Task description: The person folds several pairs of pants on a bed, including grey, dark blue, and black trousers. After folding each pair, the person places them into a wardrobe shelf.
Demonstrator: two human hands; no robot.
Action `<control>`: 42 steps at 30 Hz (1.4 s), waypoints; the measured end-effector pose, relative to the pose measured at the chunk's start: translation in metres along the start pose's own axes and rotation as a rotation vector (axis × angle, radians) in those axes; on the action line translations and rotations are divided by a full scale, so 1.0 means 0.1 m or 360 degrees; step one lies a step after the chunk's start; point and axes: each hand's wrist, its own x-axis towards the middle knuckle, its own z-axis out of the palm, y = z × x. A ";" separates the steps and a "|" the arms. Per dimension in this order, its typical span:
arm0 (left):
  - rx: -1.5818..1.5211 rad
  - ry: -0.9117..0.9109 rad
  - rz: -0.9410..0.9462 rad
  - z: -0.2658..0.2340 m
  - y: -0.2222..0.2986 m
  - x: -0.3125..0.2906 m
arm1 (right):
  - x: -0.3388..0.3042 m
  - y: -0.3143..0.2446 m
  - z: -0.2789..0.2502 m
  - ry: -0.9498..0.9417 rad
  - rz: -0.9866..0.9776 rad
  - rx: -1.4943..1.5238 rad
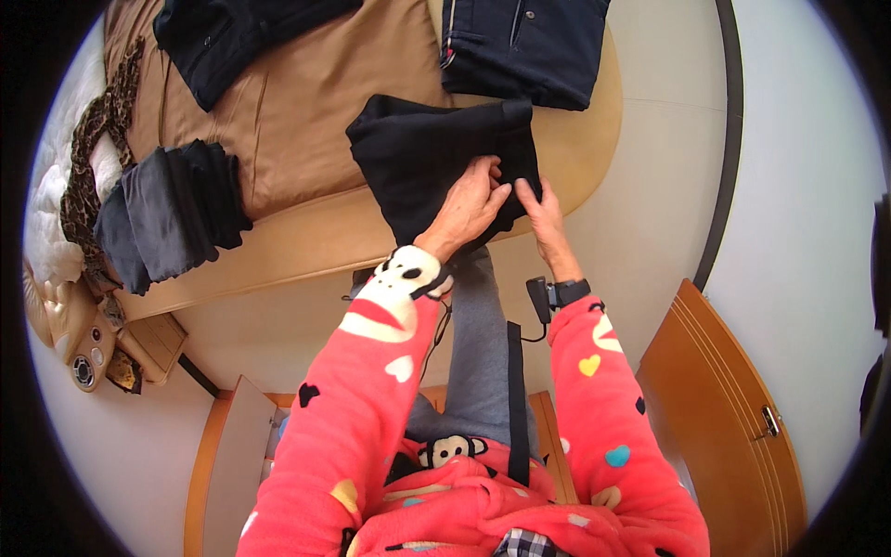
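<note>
Brown cloth (306,139) covers a bed (594,148) with a cream border, set in a room with a pale floor (278,339) and an orange-brown wooden door (724,399) standing at the lower right. At the bed's near edge, straight ahead of the person, is a folded black garment (408,148) with a broad band along its right side; its lower part reaches over the border. The left grip (467,206) lies on top of this fabric with its fingers bent; whether it pinches the cloth I cannot tell. The right grip (548,218) grasps the garment's right edge, thumb on the upper face, close beside the left thumb. A black strapped device (566,293) sits on the right wrist, below a coral fleece sleeve (603,371). Just beyond the black garment lies a folded navy garment (524,56) with a button. Another black garment (241,37) lies farther left, and a pile of dark folded clothes (172,213) rests near a leopard-print cloth (88,176) and a white quilt (46,200).
</note>
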 end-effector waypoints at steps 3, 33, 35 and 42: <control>0.0562 0.0122 0.0455 -0.24 0.10 -0.12 | 0.17 -0.04 -0.05 -0.0024 0.0080 -0.0367; 0.1046 0.0985 0.0047 -1.05 -0.37 -0.39 | 0.13 0.04 0.28 -0.0131 -0.0346 -0.0423; 0.0049 0.0789 -0.0847 -1.04 -0.55 -0.61 | 0.07 0.18 0.31 -0.0270 -0.0298 -0.0379; -0.0776 0.0681 -0.0757 -0.76 -0.50 -0.61 | 0.04 -0.26 0.22 -0.0093 -0.0361 -0.0467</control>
